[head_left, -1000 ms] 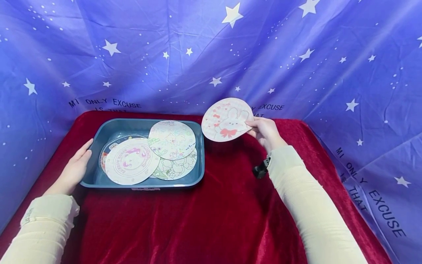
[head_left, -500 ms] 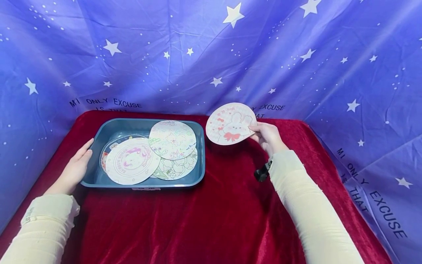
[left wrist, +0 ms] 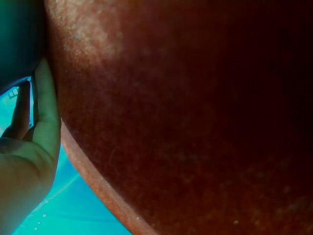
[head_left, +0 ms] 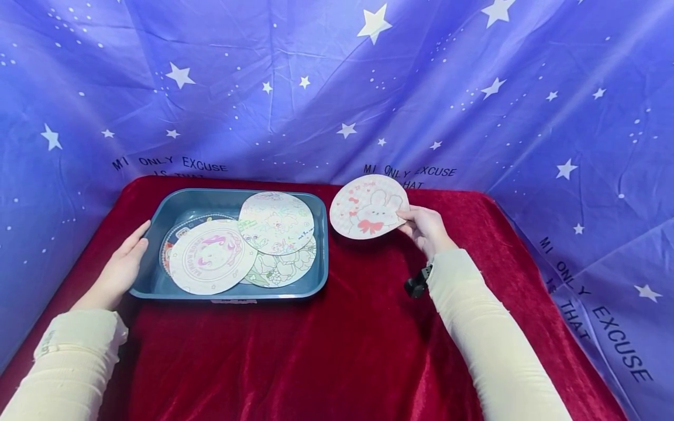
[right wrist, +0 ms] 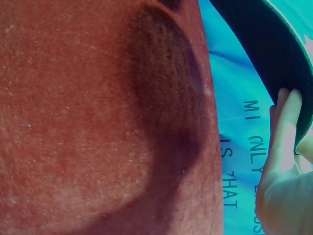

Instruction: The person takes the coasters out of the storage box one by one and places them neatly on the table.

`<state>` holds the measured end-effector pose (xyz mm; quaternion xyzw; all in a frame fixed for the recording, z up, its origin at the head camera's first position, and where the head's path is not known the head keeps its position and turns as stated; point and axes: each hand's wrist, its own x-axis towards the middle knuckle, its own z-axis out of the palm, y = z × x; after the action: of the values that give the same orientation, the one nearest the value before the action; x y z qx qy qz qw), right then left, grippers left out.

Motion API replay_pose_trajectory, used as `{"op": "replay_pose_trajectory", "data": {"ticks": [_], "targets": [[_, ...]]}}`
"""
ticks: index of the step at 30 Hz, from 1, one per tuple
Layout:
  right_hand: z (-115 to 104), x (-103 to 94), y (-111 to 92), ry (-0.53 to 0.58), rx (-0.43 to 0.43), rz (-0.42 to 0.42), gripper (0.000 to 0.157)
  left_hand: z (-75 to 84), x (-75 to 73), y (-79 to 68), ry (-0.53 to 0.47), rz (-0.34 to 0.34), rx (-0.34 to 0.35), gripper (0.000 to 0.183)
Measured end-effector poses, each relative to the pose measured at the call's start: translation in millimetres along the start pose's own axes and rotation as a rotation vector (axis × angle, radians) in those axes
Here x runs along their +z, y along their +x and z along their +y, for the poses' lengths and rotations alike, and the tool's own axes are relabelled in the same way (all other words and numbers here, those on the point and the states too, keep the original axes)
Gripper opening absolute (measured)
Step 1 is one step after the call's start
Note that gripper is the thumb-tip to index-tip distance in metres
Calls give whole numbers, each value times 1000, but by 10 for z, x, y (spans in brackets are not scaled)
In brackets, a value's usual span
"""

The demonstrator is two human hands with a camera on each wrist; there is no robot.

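A rabbit disc (head_left: 363,206) is pinched in the right hand (head_left: 426,228) just right of the tray (head_left: 322,269), whose left side is touched by the left hand's (head_left: 120,268) straight fingers.

Curtained booth: starry blue fabric (head_left: 316,35) round a red velvet-covered table (head_left: 316,351)

Discs (head_left: 213,257) lie in the tray (head_left: 210,203) left of another disc (head_left: 368,208).
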<state>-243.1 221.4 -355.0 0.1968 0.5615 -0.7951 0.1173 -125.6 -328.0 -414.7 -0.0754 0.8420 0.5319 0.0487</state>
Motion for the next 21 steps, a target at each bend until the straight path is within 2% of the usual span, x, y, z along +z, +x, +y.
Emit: {"op": "replay_pose_trajectory", "data": {"ticks": [5,12,21], "targets": [[70,-3,32,1,12,8,28,-6,-1,3,0,-6,-7,58],[158,5,91,4,37,20,25,5,12,7,12,2,0,58],[263,47,184,-10,49,14,51,-2,9,9,-4,0,1,58]]}}
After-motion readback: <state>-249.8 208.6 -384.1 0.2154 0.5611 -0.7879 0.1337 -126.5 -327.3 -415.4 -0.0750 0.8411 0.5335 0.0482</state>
